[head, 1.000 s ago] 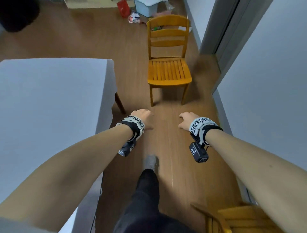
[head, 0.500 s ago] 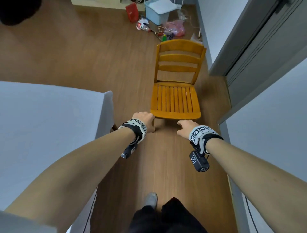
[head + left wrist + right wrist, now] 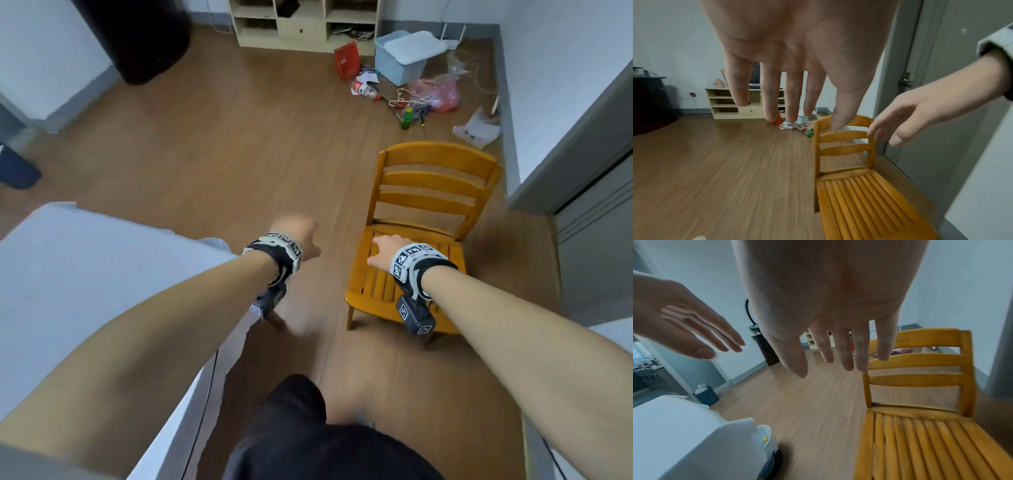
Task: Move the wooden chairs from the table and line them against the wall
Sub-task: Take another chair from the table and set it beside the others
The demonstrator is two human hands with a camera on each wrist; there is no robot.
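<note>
From above, the chair (image 3: pixel 411 260) stands under the empty, spread right hand (image 3: pixel 382 251); the left hand (image 3: pixel 296 236) hovers beside it, fingers loose. From the wrists, its rigid slatted back (image 3: pixel 916 356) looks like the best grip; probably heavy.

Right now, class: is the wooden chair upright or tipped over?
Upright. The wooden chair stands on the floor with its slatted seat level and its backrest rising behind. Neither hand holds it.

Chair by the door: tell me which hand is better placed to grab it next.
Right. The right hand is open above the chair seat, near the backrest; the left hand, also open, is over bare floor beside it.
</note>
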